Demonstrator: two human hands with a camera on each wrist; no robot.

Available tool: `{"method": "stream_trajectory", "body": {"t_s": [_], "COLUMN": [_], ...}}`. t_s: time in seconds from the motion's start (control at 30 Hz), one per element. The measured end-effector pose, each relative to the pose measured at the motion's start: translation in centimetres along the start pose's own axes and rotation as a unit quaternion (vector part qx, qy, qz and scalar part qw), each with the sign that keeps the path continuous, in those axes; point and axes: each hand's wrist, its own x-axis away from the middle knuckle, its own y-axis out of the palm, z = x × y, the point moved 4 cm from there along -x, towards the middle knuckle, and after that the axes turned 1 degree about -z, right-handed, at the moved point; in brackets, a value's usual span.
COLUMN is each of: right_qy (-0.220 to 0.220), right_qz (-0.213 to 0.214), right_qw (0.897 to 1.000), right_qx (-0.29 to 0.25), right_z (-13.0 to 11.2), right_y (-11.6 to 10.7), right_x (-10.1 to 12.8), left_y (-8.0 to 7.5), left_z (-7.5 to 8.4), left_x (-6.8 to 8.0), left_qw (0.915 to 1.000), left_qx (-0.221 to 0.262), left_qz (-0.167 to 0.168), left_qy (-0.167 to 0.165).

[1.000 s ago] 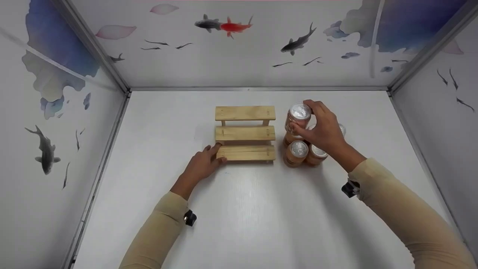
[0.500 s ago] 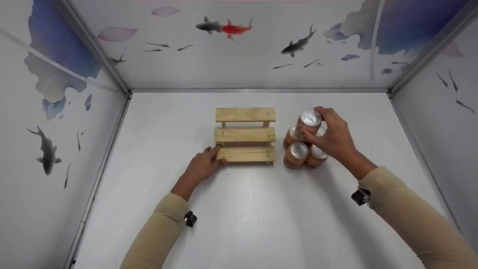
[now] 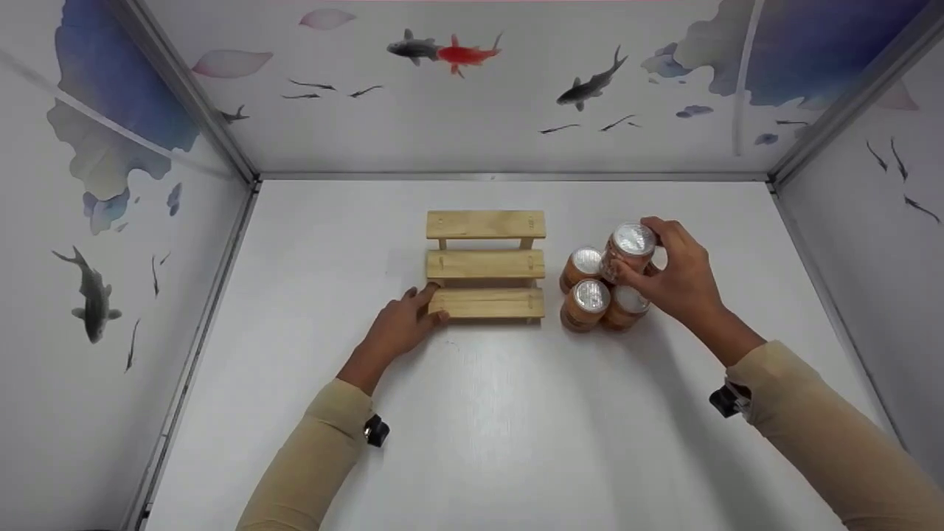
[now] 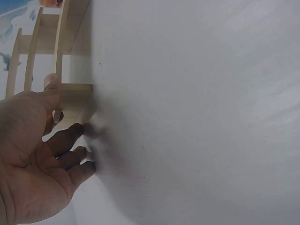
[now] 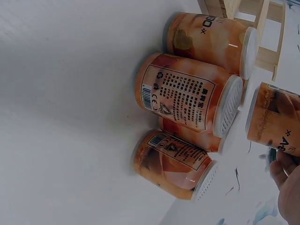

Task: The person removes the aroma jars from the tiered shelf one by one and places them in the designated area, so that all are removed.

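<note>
A three-step wooden rack (image 3: pixel 485 264) stands mid-table. At its lowest step's left end, my left hand (image 3: pixel 394 324) grips the board between thumb and index finger. The left wrist view shows this hand (image 4: pixel 35 154) with its other fingers bent below the board's end. My right hand (image 3: pixel 682 273) holds an orange printed can (image 3: pixel 630 247) with a silvery lid, thumb on one side and fingers on the other. In the head view it overlaps a cluster of similar cans (image 3: pixel 585 306). The right wrist view shows the held can (image 5: pixel 272 119) raised, apart from the standing cans (image 5: pixel 180 96).
The standing cans are close together just right of the rack, several of them upright. White panels painted with fish (image 3: pixel 461 54) enclose the white table (image 3: pixel 479 413) at the back and sides. A black wrist camera (image 3: pixel 729 400) sits at the right cuff.
My right hand has carried the can rightward and slightly toward me, from above the cluster's back left to its back right. The left hand and the rack have stayed put.
</note>
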Motion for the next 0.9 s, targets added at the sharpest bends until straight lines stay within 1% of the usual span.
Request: {"method": "stream_trajectory", "body": {"t_s": [0.27,0.63,0.77,0.9], "right_qy": [0.005,0.02,0.022,0.019], "right_qz": [0.014,0.032,0.035,0.041], "right_qw": [1.0,0.999,0.999,0.999], "right_qx": [0.0,-0.002,-0.001,-0.002], "right_z": [0.7,1.7,1.9,2.2], "right_y": [-0.6,-1.9,-2.5,-2.9], "right_x": [0.8,2.0,2.4,2.8], "left_y": [0.0,-0.1,-0.1,-0.1], "left_z": [0.1,0.1,0.2,0.2], "left_x": [0.1,0.1,0.2,0.1], "left_qw": [1.0,1.0,1.0,1.0], "left_qx": [0.0,-0.008,-0.001,-0.006], "left_qz": [-0.004,0.005,0.006,0.005], "left_qy": [-0.009,0.001,-0.001,-0.005]}}
